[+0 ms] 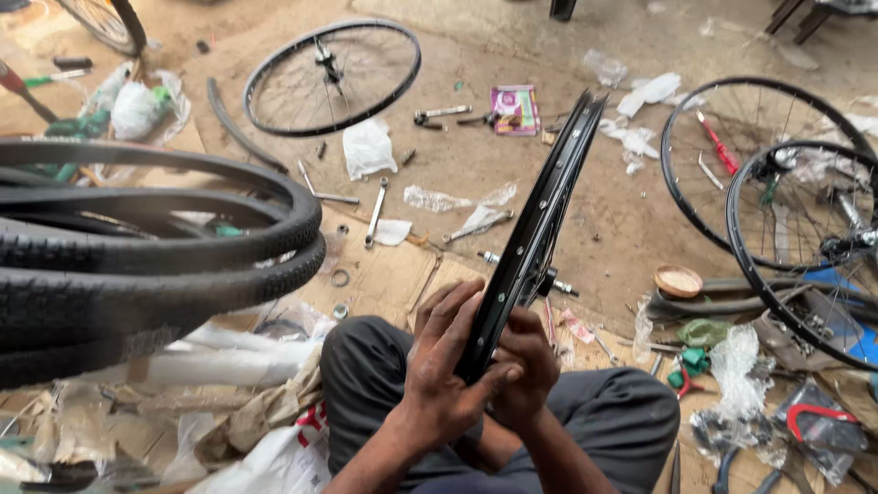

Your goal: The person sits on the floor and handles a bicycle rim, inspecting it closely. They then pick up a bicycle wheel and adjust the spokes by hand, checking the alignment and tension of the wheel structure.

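Note:
I hold a black bicycle wheel rim [540, 210] edge-on above my lap, its far end pointing up and away. My left hand [445, 370] wraps the near part of the rim from the left, thumb across it. My right hand [525, 366] grips the same near part from the right, fingers curled against the inner side. The wheel's hub and axle [554, 284] show just right of the rim. My knees in dark grey trousers [366, 366] lie below.
Stacked black tyres [137, 256] fill the left. A spoked wheel [331, 78] lies on the floor ahead; two more wheels [786, 192] lie at right. Wrenches [376, 210], plastic wrappers, cardboard, a small bowl [678, 281] and pliers [814, 416] are scattered around.

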